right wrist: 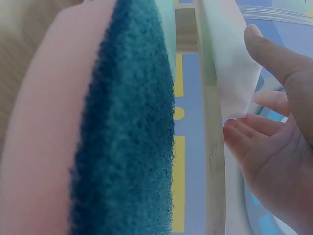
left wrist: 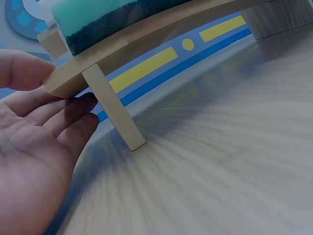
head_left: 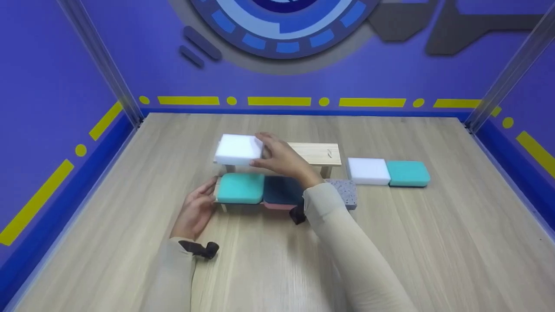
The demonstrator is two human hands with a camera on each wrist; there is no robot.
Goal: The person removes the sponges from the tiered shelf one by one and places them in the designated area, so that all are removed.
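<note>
Near the left end of the back wooden bench (head_left: 314,152), my right hand (head_left: 284,159) grips a white sponge block (head_left: 238,149), thumb at the front and fingers behind. The right wrist view shows the thumb against the white block's face. My left hand (head_left: 197,212) pinches the left end of a lower front bench (left wrist: 73,73), thumb at its edge and fingers underneath. On that front bench lie a teal sponge (head_left: 240,187), a pink sponge with a dark scouring side up (head_left: 281,189), and a grey speckled block (head_left: 344,193), partly hidden by the right arm.
On the table (head_left: 433,242) to the right, another white block (head_left: 368,170) touches a teal sponge (head_left: 408,172) with a dark underside. Blue panels with yellow dashes (head_left: 279,101) enclose the back and sides.
</note>
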